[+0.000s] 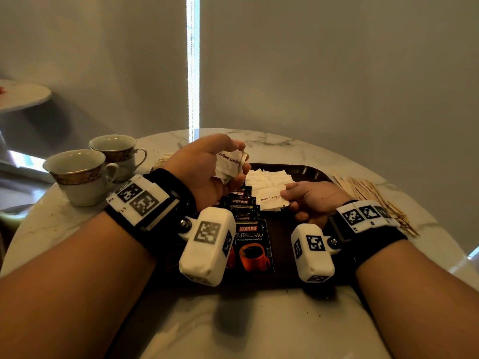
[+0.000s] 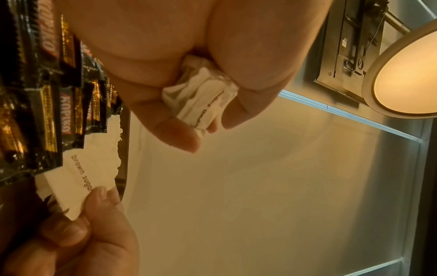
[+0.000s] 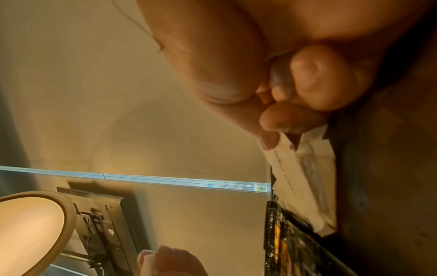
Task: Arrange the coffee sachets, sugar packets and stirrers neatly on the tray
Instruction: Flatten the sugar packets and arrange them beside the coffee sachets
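Your left hand [image 1: 207, 167] is hovering above the far left part of the dark tray [image 1: 305, 170], its fingers curled round a small bunch of brown sugar packets [image 1: 230, 163]; in the left wrist view the thumb and fingertips [image 2: 182, 134] are closing on the crumpled stack [image 2: 201, 104], and the printed side is facing outward between them.

Your right hand [image 1: 315, 200] is sitting lower, just beside the row of sugar packets [image 1: 267, 177] already lying on the tray. Its thumb and forefinger are pinching the near edge of one brown sugar packet [image 1: 270, 200], while the other fingers are curling under the palm. In the right wrist view the fingertips [image 3: 281, 119] are pressing on that white packet [image 3: 295, 168], which is lying flat or nearly flat on the tray; whether it is touching the surface you cannot tell.

Just left of your right fingers, the Kopiko coffee sachets [image 1: 248, 216] are overlapping in a line running from the near side of the tray toward your left hand. The pinched packet is touching or overlapping the sachets' edge.

Beyond your right wrist, the wooden stirrers [image 1: 373, 195] are lying loose on the marble table [image 1: 259, 332], off the tray. Left of your left wrist, two teacups [image 1: 77, 174] are standing on the table.
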Available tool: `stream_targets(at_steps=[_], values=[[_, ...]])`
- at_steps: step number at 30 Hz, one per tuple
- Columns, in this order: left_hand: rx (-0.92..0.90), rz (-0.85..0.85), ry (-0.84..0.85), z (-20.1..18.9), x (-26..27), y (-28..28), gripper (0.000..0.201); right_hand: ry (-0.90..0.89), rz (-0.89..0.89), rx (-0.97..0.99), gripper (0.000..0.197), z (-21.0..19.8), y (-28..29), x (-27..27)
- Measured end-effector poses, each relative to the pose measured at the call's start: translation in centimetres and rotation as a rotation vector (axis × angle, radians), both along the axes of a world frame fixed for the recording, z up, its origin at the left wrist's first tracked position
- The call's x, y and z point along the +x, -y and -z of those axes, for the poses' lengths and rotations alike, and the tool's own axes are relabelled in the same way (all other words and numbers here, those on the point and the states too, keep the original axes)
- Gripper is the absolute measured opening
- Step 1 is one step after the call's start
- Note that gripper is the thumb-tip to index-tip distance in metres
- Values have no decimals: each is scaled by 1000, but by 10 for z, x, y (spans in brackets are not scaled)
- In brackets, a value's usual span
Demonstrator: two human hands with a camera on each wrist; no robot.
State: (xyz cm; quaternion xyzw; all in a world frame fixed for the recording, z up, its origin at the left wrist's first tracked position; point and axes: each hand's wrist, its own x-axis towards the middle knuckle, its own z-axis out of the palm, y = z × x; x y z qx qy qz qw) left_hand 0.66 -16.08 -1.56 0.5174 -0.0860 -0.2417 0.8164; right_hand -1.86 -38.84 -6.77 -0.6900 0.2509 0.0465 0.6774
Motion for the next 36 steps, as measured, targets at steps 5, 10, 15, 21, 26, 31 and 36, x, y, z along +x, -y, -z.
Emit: stream_targets(at_steps=[5,10,15,21,26,31,36], values=[[-42,-23,-3,-2,-1,0,26,-13,-50,-35,27,3,2,5],[-41,-25,1,-2,-1,0,29,-28,-89,-51,25,1,1,3],[-31,-35,7,-1,-2,0,30,-7,-63,-14,24,-3,-5,-1],[-11,-21,-7,0,-2,1,29,8,-46,-44,20,-7,-10,-7],[5,5,-20,2,-1,3,29,35,-28,-51,25,-6,-12,-7],[33,-10,-10,3,-1,3,31,62,-28,-80,21,-8,-15,-10],[21,-34,-11,2,-2,3,30,66,-29,-86,20,-8,-16,-11]])
